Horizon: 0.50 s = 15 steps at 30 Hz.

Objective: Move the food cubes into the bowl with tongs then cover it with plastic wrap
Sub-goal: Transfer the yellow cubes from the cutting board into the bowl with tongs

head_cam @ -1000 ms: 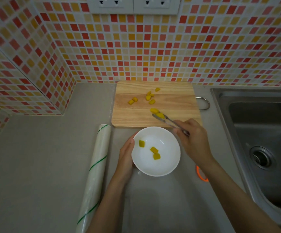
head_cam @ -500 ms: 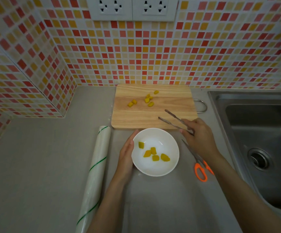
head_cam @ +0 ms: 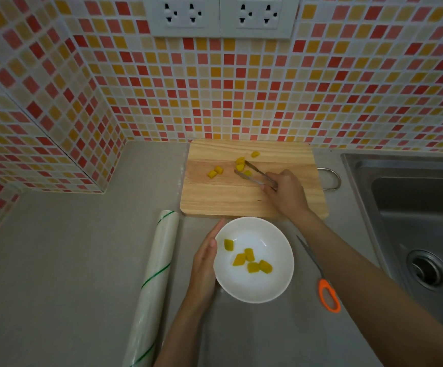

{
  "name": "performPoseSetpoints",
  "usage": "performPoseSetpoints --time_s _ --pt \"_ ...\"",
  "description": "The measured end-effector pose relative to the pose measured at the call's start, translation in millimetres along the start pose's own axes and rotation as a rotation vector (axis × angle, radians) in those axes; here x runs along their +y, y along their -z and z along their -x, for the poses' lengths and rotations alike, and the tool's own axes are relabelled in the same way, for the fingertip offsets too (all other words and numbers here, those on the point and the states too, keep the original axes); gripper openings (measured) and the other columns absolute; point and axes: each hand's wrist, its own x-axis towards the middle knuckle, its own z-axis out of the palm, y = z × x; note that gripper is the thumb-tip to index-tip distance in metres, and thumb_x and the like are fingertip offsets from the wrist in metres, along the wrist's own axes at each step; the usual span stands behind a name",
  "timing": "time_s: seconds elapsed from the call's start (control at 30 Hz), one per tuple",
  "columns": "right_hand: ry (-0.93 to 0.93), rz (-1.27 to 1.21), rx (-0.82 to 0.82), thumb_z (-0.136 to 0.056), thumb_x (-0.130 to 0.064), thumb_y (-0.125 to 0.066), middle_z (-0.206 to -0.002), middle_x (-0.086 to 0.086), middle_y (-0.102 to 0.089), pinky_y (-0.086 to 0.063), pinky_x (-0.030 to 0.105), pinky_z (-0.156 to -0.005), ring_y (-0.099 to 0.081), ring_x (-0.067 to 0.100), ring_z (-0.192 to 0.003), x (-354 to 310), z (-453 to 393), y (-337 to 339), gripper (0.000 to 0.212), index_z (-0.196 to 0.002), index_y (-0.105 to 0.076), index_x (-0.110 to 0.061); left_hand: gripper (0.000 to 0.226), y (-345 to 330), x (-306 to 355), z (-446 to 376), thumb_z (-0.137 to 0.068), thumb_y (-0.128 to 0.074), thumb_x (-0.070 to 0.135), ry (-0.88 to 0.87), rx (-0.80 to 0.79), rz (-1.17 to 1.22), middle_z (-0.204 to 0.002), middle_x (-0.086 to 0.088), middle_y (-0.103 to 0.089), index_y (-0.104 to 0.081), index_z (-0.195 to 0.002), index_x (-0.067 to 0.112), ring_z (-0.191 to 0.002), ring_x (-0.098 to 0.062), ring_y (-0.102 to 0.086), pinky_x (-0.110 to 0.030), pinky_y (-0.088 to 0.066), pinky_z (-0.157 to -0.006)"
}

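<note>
A white bowl [head_cam: 254, 290] sits on the grey counter with several yellow food cubes [head_cam: 249, 255] inside. My left hand [head_cam: 204, 263] rests flat against its left rim. Behind it lies a wooden cutting board [head_cam: 223, 200] carrying several more yellow cubes [head_cam: 215, 172]. My right hand [head_cam: 286, 193] grips metal tongs [head_cam: 254, 173] over the board. The tong tips are spread on either side of a small cluster of cubes [head_cam: 241, 166]. A roll of plastic wrap [head_cam: 152, 284] lies left of the bowl.
Orange-handled scissors [head_cam: 327, 295] lie right of the bowl, partly under my right forearm. A steel sink [head_cam: 413, 221] takes up the right side. A tiled wall with power sockets [head_cam: 220, 15] stands behind the board, and a tiled corner juts out at left.
A second ago the tongs carried a cube toward the bowl and dropped it in. My right hand then moved the tongs back up the board to the cube cluster. My left hand stayed at the bowl.
</note>
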Motion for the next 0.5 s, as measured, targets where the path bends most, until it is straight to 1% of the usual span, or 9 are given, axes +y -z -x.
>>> performPoseSetpoints --time_s 0.1,0.17,0.23,0.3,0.37,0.43,0.5 --pt "0.012 0.006 0.016 -0.086 -0.021 -0.06 -0.097 0.02 -0.056 -0.044 0.035 -0.072 -0.056 0.036 -0.089 -7.2 -7.6 -7.8 0.027 -0.111 -0.065 -0.013 0.047 -0.8 1.1 -3.3 -0.09 -0.045 0.048 -0.021 0.0 -0.03 -0.133 -0.003 -0.062 -0.056 -0.131 0.027 -0.124 -0.025 -0.057 -0.051 -0.044 -0.104" --pt "0.01 0.006 0.043 -0.087 -0.019 -0.059 -0.097 0.019 -0.057 -0.045 0.036 -0.073 -0.057 0.035 -0.088 -8.7 -11.5 -11.3 0.028 -0.113 -0.064 -0.014 0.05 -0.2 1.4 -6.1 -0.086 -0.047 0.051 -0.028 0.015 -0.042 -0.132 -0.002 -0.062 -0.058 -0.129 0.028 -0.124 -0.025 -0.057 -0.047 -0.046 -0.101" --pt "0.011 -0.008 0.063 -0.087 -0.016 -0.059 -0.094 0.018 -0.057 -0.042 0.033 -0.069 -0.057 0.034 -0.086 -7.2 -8.7 -15.3 0.027 -0.112 -0.066 -0.013 0.05 0.9 0.7 -6.7 -0.087 -0.046 0.051 -0.036 0.015 -0.039 -0.132 -0.003 -0.062 -0.058 -0.129 0.028 -0.124 -0.025 -0.057 -0.046 -0.046 -0.101" --pt "0.01 -0.039 0.083 -0.086 -0.013 -0.06 -0.09 0.016 -0.056 -0.036 0.028 -0.065 -0.056 0.032 -0.082 -3.9 -0.9 -17.8 0.026 -0.111 -0.067 -0.013 0.048 2.4 -1.5 -6.1 -0.087 -0.046 0.05 -0.037 0.017 -0.034 -0.132 -0.003 -0.062 -0.058 -0.129 0.028 -0.123 -0.024 -0.057 -0.045 -0.047 -0.101" --pt "0.011 -0.087 0.116 -0.085 -0.011 -0.06 -0.086 0.015 -0.056 -0.032 0.025 -0.064 -0.055 0.029 -0.078 -1.1 9.4 -15.9 0.027 -0.111 -0.067 -0.013 0.043 3.1 -2.8 -5.9 -0.091 -0.045 0.047 -0.037 0.016 -0.038 -0.131 -0.001 -0.063 -0.059 -0.128 0.03 -0.123 -0.023 -0.058 -0.041 -0.05 -0.099" --pt "0.027 -0.144 0.155 -0.085 -0.009 -0.06 -0.083 0.014 -0.055 -0.03 0.022 -0.063 -0.055 0.027 -0.074 -1.8 21.2 -10.4 0.027 -0.111 -0.067 -0.011 0.038 4.2 -3.4 -6.9 -0.094 -0.041 0.041 -0.038 0.017 -0.038 -0.13 0.001 -0.064 -0.06 -0.126 0.033 -0.122 -0.02 -0.059 -0.035 -0.051 -0.098" --pt "0.06 -0.205 0.186 -0.085 -0.009 -0.061 -0.079 0.012 -0.053 -0.032 0.02 -0.062 -0.053 0.023 -0.07 -6.1 37.1 -2.0 0.027 -0.111 -0.067 -0.008 0.038 5.1 -3.2 -8.1 -0.094 -0.04 0.039 -0.033 0.022 -0.031 -0.13 0.003 -0.064 -0.061 -0.125 0.034 -0.121 -0.018 -0.059 -0.033 -0.051 -0.097"
